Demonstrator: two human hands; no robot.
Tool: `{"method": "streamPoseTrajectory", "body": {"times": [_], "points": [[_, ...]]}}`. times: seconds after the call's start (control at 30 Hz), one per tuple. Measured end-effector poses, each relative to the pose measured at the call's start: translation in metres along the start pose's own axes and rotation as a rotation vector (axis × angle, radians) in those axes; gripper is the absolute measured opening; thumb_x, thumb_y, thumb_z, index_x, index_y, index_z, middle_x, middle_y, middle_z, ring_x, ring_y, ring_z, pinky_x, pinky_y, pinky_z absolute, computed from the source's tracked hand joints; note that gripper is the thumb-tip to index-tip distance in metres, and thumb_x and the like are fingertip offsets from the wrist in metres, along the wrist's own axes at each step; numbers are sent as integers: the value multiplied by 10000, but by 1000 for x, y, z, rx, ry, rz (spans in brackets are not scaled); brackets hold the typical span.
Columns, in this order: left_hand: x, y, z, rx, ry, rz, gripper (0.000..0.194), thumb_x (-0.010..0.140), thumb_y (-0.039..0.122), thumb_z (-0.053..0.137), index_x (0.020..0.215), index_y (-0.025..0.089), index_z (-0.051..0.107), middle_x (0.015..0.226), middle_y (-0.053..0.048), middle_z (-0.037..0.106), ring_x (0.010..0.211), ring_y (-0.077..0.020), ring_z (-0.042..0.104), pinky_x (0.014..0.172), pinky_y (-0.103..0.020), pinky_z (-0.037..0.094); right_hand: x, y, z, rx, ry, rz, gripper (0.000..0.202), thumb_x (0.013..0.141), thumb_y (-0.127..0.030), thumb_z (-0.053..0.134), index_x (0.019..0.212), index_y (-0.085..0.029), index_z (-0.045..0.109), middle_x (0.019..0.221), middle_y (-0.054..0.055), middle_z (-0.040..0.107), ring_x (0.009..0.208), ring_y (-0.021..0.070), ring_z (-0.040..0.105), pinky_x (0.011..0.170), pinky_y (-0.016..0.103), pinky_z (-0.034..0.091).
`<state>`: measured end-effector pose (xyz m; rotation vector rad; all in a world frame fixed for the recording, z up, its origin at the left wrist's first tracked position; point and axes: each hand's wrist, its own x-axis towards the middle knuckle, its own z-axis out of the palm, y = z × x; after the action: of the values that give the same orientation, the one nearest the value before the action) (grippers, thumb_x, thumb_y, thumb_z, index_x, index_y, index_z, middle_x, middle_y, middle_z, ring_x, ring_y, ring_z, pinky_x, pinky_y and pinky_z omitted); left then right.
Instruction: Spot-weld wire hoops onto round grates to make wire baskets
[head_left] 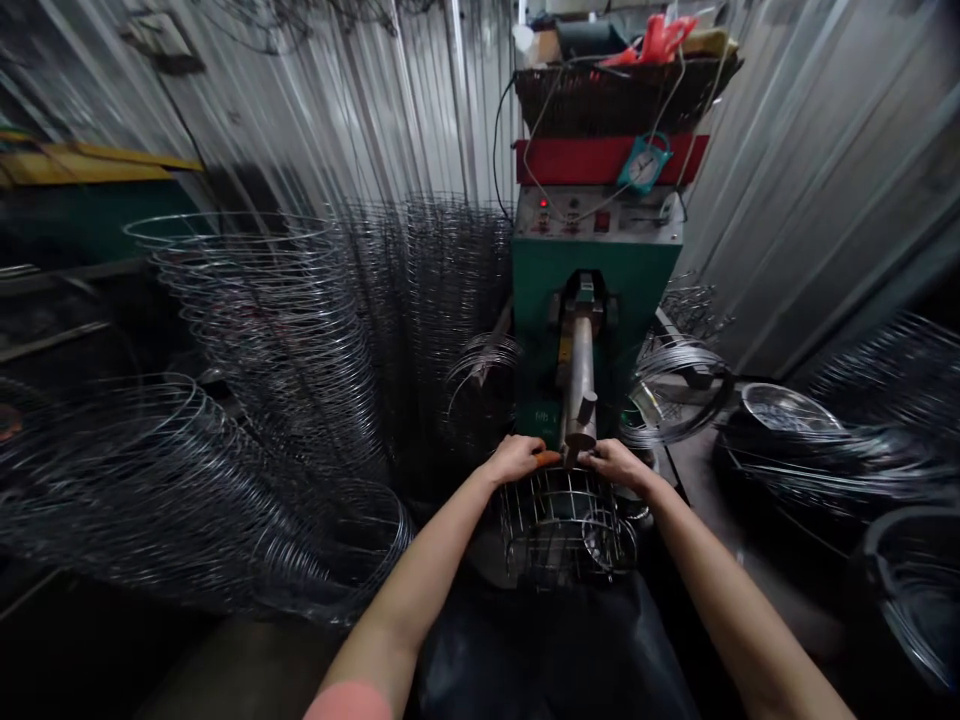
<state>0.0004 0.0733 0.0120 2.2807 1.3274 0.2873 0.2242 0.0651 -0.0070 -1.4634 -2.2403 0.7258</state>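
Note:
A round wire basket (555,510) of metal rods sits low in front of me, under the metal arm (581,380) of a green machine (540,280). At the left of its top edge, my left hand (517,458) is closed on the basket, with orange coverings on its fingertips. My right hand (616,464) grips the opposite side, fingers pinched close to the machine's tip. Both hands are right beside that tip, one on either side. The exact spot where the fingers meet the wire is partly hidden.
Tall stacks of wire rings (262,320) crowd the left. Wire coils (682,385) hang right of the machine, and more wire bundles (825,450) lie farther right beside a dark bucket (892,560). A teal clock (645,163) hangs above the control panel (600,215).

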Motion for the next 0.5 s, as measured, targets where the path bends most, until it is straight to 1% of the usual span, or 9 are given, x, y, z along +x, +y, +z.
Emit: {"method": "streamPoseTrajectory", "body": {"times": [0.07, 0.13, 0.2, 0.27, 0.3, 0.33, 0.4, 0.43, 0.5], "points": [[8, -2, 6, 45, 39, 25, 404, 832, 554, 431, 758, 219, 645, 754, 0, 677, 835, -195, 611, 995, -447, 305, 7, 5, 6, -58, 16, 58, 266, 799, -376, 508, 762, -184, 689, 681, 13, 658, 701, 194, 602, 611, 232, 420], [15, -1, 9, 90, 93, -13, 397, 863, 520, 399, 779, 215, 639, 806, -9, 678, 870, -205, 601, 1028, -559, 200, 13, 8, 9, -116, 69, 110, 222, 800, -303, 497, 775, -186, 684, 719, 37, 670, 722, 199, 601, 613, 232, 404], [18, 0, 6, 105, 160, -70, 368, 890, 483, 367, 883, 225, 630, 951, -29, 664, 971, -229, 571, 1005, -651, 142, 19, 8, 8, -139, 95, 136, 231, 800, -244, 458, 786, -176, 679, 749, 61, 673, 742, 207, 599, 605, 234, 395], [14, 1, -2, 113, 219, -62, 353, 889, 487, 368, 1031, 251, 590, 1087, -42, 615, 1077, -252, 514, 985, -698, 109, 23, 8, 2, -136, 82, 122, 249, 796, -228, 432, 778, -168, 673, 748, 62, 669, 746, 205, 596, 595, 230, 392], [9, 0, -5, 122, 221, -19, 365, 876, 504, 386, 1084, 263, 566, 1114, -44, 598, 1102, -258, 495, 983, -706, 100, 24, 8, -3, -135, 70, 109, 254, 796, -240, 427, 765, -168, 668, 735, 54, 664, 736, 199, 593, 590, 227, 392], [3, -1, -8, 134, 194, 37, 376, 861, 517, 414, 1103, 269, 558, 1105, -43, 597, 1099, -261, 496, 982, -708, 98, 24, 8, -7, -135, 56, 95, 262, 799, -261, 422, 744, -169, 662, 713, 45, 656, 715, 192, 588, 582, 225, 390], [-13, -4, -10, 149, 78, 147, 326, 842, 481, 480, 1061, 265, 587, 1027, -34, 624, 1032, -250, 533, 985, -694, 129, 20, 8, -16, -143, 33, 78, 293, 802, -322, 420, 685, -171, 642, 638, 29, 625, 636, 178, 566, 550, 227, 378], [-21, -5, -8, 146, 34, 188, 271, 844, 429, 504, 1028, 258, 605, 991, -29, 635, 993, -234, 550, 993, -659, 175, 17, 8, -18, -149, 28, 75, 307, 799, -353, 425, 662, -173, 632, 604, 23, 607, 598, 171, 549, 535, 231, 368], [-34, -6, 1, 124, 11, 259, 187, 846, 318, 528, 978, 236, 631, 941, -30, 652, 928, -198, 566, 987, -517, 300, 8, 6, -20, -161, 35, 69, 326, 790, -407, 437, 643, -181, 619, 565, 13, 579, 551, 160, 515, 521, 237, 352]]}}
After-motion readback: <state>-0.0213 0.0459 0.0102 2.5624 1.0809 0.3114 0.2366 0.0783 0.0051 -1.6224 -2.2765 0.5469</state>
